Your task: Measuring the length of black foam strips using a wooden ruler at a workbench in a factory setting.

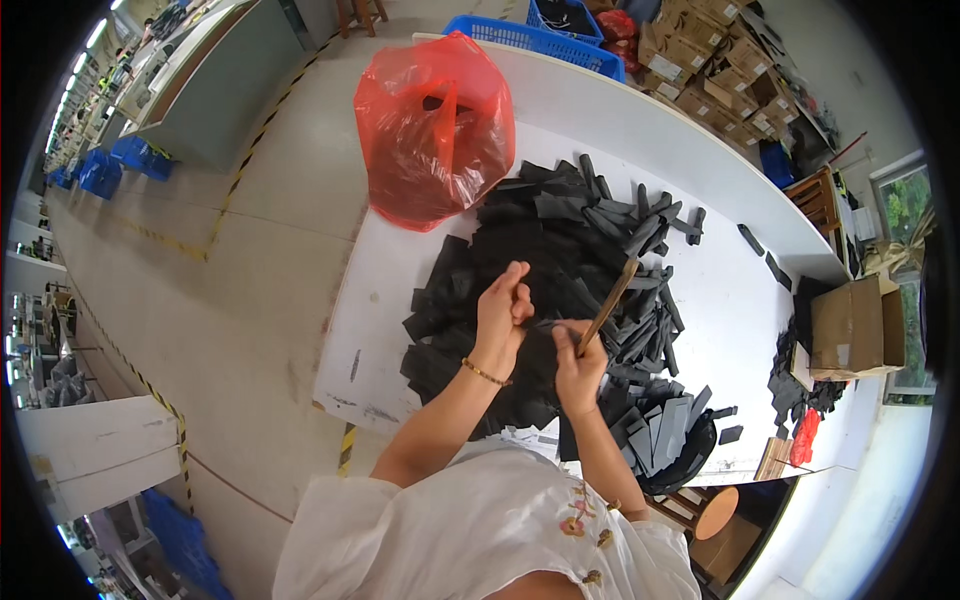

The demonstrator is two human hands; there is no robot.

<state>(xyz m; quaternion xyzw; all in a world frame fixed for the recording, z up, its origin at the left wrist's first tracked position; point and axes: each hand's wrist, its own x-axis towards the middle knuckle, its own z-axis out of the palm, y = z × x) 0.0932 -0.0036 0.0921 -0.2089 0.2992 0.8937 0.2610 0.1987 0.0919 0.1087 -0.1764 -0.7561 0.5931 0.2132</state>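
My right hand is closed round a flat, narrow brown stick that looks like wood and slants up to the right. Just to its left is my left hand, its fingers curled in; what they hold, if anything, I cannot make out. A thin dark edge shows between the two hands, too small to name. Beneath both lies a big heap of flat black strips, some of them rolled or folded. More strips, several of them greyer, lie in a black basin by my right forearm.
A full red plastic bag stands on the far left corner of the white table. A raised white board runs along the far edge, with a blue crate behind it. An open cardboard box sits at the right.
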